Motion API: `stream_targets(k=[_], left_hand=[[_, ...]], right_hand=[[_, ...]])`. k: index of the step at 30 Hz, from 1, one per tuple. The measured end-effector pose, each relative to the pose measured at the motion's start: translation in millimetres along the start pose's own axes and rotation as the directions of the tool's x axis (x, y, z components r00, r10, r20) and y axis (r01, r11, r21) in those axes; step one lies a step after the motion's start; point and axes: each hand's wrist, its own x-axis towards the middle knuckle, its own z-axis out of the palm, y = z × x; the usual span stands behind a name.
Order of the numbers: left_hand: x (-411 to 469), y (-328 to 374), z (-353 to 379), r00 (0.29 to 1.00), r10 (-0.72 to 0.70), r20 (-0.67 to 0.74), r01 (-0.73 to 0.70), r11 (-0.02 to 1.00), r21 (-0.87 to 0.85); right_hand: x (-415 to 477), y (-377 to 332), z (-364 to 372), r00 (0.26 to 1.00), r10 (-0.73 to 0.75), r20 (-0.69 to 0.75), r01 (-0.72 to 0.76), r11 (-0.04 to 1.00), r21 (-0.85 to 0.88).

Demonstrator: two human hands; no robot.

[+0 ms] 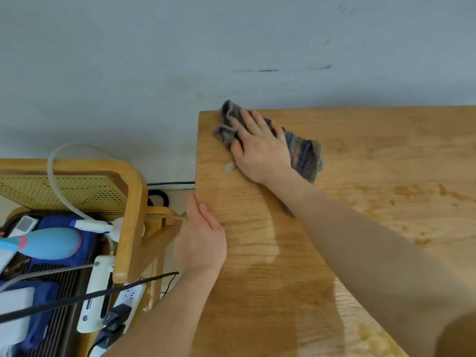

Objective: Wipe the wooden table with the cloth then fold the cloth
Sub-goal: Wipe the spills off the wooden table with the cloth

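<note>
The wooden table [360,176] fills the right half of the view, its far left corner against the grey wall. A grey-blue striped cloth [305,154] lies crumpled near that corner. My right hand [260,148] presses flat on the cloth, fingers spread toward the corner and covering its middle. My left hand [202,238] rests on the table's left edge, thumb on top and fingers wrapped over the side. Damp streaks and light stains show on the wood at the right and near the front.
A wooden chair [128,202] with a cane back stands left of the table, loaded with a power strip [99,292], cables, a hose, a blue-and-pink object and blue fabric. The grey wall [180,60] runs behind the table.
</note>
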Motion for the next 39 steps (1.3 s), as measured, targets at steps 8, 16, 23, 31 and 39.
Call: stream_targets(k=[8,16,23,31,39], left_hand=[[-8.3,-3.8,0.7,0.961,0.266,0.074,-0.275,0.909,0.314],[-49.6,-4.1,13.7,0.859,0.468,0.207,-0.51,0.755,0.411],[-52.5,-5.8,16.0,0.883,0.431,0.187,-0.469,0.78,0.414],[-52.4,-1.3,14.0,0.88,0.427,0.209,-0.475,0.769,0.429],[-54.9,-2.7,13.1,0.884,0.418,0.21,-0.467,0.763,0.447]], right_hand=[[-134.1,-14.0,0.9,0.985,0.16,0.064,-0.162,0.987,0.014],[-104.5,40.2,-12.3,0.998,0.051,0.04,-0.051,0.999,-0.01],[-156.9,-3.9,2.9,0.965,0.262,-0.01,-0.262,0.965,0.009],[-131.8,61.3,-15.4,0.972,0.236,0.004,-0.236,0.972,-0.015],[-216.3,-27.1,12.2,0.982,0.172,0.073,-0.176,0.983,0.05]])
